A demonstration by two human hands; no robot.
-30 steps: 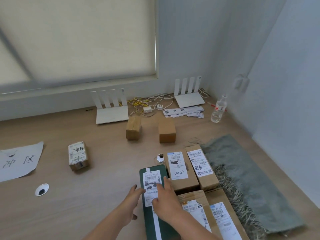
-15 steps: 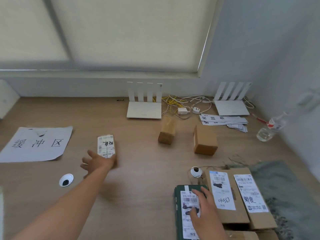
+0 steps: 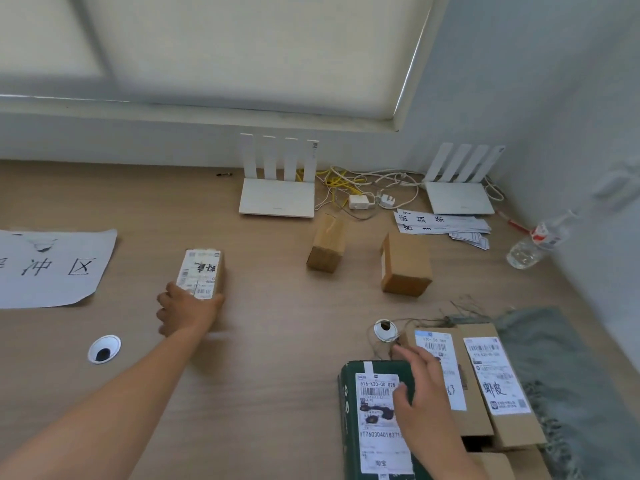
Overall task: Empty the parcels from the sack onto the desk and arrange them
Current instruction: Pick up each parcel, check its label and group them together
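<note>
Grabbing the small white-labelled cardboard parcel (image 3: 201,271) on the pale wooden desk (image 3: 277,341), left grip (image 3: 187,311) wraps its near end; right grip (image 3: 420,393) rests flat on the dark green box (image 3: 377,427). End-only hold might let it twist loose.

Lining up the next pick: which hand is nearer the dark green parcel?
Right. The right hand rests on the dark green parcel; the left hand is far off to its left, gripping the small labelled box.
</note>
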